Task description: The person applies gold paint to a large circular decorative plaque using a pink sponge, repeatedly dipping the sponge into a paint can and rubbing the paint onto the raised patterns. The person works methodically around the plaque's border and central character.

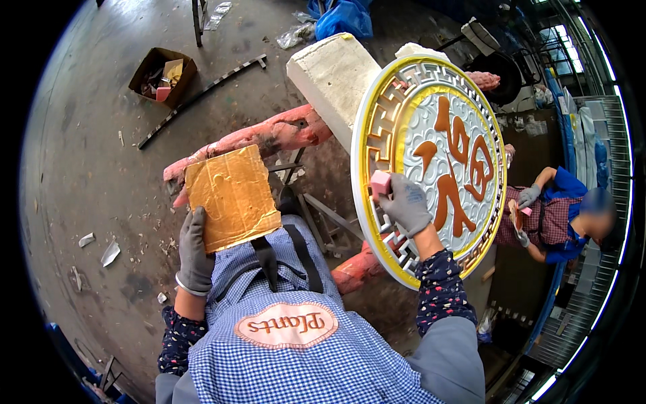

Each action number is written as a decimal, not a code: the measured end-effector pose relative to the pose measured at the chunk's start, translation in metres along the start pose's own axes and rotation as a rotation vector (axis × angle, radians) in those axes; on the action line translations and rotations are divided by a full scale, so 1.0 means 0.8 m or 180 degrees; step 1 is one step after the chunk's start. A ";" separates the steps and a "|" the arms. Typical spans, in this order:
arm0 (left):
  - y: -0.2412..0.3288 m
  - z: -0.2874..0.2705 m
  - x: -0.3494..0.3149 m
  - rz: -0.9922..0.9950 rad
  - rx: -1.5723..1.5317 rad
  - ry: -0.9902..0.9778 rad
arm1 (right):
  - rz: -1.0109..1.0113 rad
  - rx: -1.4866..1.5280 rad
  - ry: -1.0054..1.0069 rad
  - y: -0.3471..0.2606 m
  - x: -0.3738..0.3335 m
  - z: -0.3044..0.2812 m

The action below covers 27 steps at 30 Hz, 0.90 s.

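Note:
In a grey glove, my left hand (195,252) grips the edge of a square piece of cardboard (232,196), its face smeared with gold-coloured paint. My right hand (408,205), also gloved, pinches a small pink foam block (380,182) at the left border of a large round relief panel (431,118). The panel is white and silvery, with raised brown characters, yellow rings and a fretwork border. Part of that border above the block is gold; the part just below it is still white and grey. Whether the block touches the panel, I cannot tell.
Pink-wrapped bars (269,132) and a white block (333,77) lie beside the panel. A cardboard box of scraps (163,77) and a dark metal bar (202,101) rest on the littered floor. At the right, a co-worker (555,215) holds a pink block and another piece.

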<state>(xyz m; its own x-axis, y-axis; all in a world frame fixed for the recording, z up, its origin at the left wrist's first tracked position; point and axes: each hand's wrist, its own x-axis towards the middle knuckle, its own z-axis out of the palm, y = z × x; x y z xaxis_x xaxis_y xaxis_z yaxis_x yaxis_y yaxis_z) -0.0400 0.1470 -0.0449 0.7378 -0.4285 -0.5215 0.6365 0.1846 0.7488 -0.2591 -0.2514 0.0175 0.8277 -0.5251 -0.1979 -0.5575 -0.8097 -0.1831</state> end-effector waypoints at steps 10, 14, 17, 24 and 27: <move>-0.005 -0.004 0.004 -0.0006 -0.0081 -0.0014 | -0.0933 0.0805 0.0134 0.006 -0.022 -0.017; -0.002 0.001 0.001 -0.0027 -0.0037 -0.0060 | -0.0975 0.0738 0.0081 0.003 -0.028 -0.012; -0.003 0.001 0.002 -0.0055 -0.0115 -0.0019 | -0.1020 0.0507 -0.0164 0.008 -0.041 -0.008; -0.007 -0.001 0.002 0.0079 0.0032 -0.0097 | -0.1030 0.0189 -0.0831 0.012 -0.084 -0.037; -0.004 0.003 0.001 0.0010 0.0016 -0.0068 | -0.0962 0.0328 -0.0411 0.012 -0.071 -0.034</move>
<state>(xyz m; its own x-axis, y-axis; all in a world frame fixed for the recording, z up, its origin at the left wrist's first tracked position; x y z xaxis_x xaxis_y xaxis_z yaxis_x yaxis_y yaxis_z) -0.0422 0.1437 -0.0467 0.7347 -0.4468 -0.5104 0.6332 0.1816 0.7524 -0.3096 -0.2363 0.0534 0.9452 -0.2227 -0.2388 -0.2973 -0.8895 -0.3471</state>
